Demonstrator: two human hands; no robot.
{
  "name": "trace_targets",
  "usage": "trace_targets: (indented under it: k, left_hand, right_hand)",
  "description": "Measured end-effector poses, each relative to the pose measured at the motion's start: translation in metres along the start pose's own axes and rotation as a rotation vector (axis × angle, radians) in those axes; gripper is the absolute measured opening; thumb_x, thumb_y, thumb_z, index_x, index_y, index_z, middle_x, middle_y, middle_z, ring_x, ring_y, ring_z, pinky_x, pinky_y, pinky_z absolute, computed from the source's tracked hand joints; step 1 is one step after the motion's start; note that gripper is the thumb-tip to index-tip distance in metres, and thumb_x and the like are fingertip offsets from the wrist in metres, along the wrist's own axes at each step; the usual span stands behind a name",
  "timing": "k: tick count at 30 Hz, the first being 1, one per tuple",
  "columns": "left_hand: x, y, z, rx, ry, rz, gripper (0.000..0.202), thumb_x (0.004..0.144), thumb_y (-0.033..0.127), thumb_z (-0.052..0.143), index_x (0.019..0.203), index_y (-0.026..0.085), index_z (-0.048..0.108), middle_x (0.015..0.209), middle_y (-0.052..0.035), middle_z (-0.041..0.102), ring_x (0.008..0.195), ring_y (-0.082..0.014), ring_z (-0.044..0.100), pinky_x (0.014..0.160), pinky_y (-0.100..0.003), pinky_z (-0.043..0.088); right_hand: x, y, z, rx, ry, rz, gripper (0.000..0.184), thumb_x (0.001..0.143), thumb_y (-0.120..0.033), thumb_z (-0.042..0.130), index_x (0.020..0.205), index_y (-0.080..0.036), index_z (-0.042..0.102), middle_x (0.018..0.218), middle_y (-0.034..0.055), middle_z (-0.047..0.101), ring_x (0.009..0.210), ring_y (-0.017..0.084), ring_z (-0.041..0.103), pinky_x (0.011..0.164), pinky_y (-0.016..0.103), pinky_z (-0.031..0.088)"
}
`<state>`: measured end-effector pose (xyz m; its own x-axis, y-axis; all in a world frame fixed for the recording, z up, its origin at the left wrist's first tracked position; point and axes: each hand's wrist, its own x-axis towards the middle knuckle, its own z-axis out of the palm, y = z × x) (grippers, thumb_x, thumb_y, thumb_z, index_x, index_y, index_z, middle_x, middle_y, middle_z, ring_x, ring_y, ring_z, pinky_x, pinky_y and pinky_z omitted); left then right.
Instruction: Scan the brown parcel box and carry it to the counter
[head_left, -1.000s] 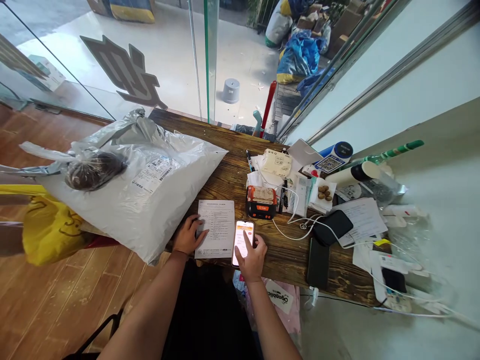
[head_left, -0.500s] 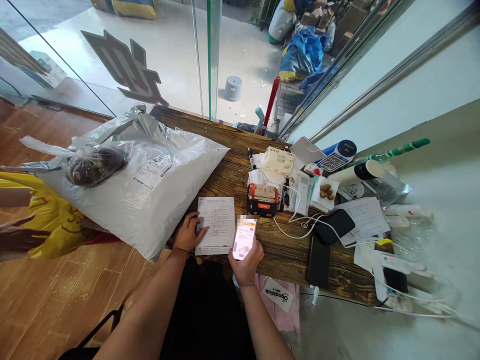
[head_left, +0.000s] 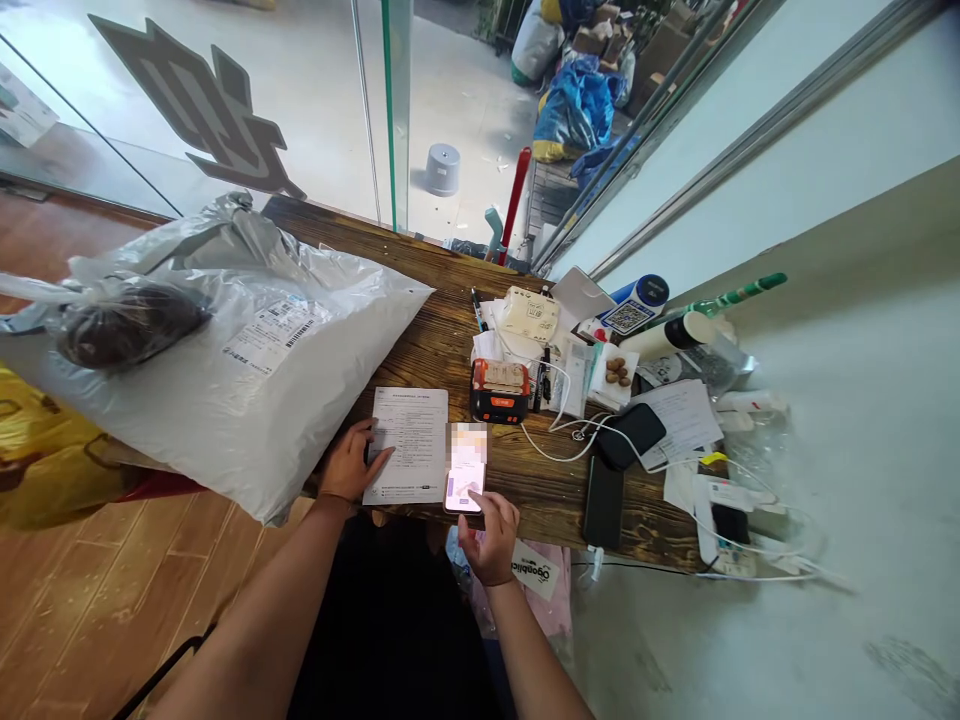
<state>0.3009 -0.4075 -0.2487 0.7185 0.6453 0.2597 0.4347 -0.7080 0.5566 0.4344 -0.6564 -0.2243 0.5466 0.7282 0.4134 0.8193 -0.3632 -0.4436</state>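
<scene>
My left hand (head_left: 347,468) lies on the wooden table (head_left: 442,340) with its fingers spread flat on the left edge of a printed sheet of paper (head_left: 409,444). A lit smartphone (head_left: 466,468) lies on the table just right of the sheet. At the phone's near end is my right hand (head_left: 491,538), thumb on the lower part of the screen and fingers curled beside it; whether they grip the phone I cannot tell. A large grey-white parcel bag (head_left: 225,350) with a shipping label lies left of my left hand.
An orange and black label printer (head_left: 499,390), a white device, cables, a black wallet (head_left: 630,435), dark phones, papers and a QR code stand (head_left: 630,315) crowd the table's right half. A yellow bag (head_left: 45,460) hangs at left. Glass doors stand behind.
My right hand lifted the phone off the table, then set it back down flat and slid toward its near end. The left hand stayed on the paper. The view shifted slightly right.
</scene>
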Motion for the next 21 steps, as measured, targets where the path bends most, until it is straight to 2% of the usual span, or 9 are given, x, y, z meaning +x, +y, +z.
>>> trace_targets:
  k: [7,15,21]
  left_hand:
    - [0.0010,-0.0011,-0.0006,0.010,-0.001,0.003,0.022,0.084,0.042,0.055,0.086,0.022,0.046,0.117,-0.0121,0.061,0.101,-0.0228,0.063,0.082,-0.038,0.055]
    - [0.0022,0.0032,-0.0026,0.014,-0.004,-0.017,0.023,0.084,0.044,0.054,0.084,0.022,0.046,0.117,-0.0117,0.061,0.099,-0.0226,0.064,0.076,-0.036,0.057]
    - [0.0030,0.0036,-0.0033,0.018,-0.006,-0.019,0.024,0.084,0.044,0.054,0.084,0.022,0.046,0.117,-0.0117,0.061,0.099,-0.0228,0.064,0.077,-0.037,0.056]
  right_hand:
    - [-0.0046,-0.0018,-0.0023,-0.008,-0.078,-0.097,0.027,0.083,-0.030,0.051,0.106,-0.019,0.060,0.088,0.0028,0.070,0.092,0.021,0.058,0.082,0.037,0.038]
    - [-0.0059,0.0043,-0.0100,-0.060,0.009,0.034,0.026,0.084,-0.023,0.049,0.106,-0.015,0.061,0.087,0.0065,0.065,0.092,0.023,0.054,0.083,0.039,0.036]
    - [-0.0024,-0.0002,-0.0081,-0.003,-0.096,-0.055,0.030,0.081,-0.025,0.052,0.109,-0.018,0.060,0.090,0.0038,0.067,0.096,0.021,0.054,0.083,0.037,0.037]
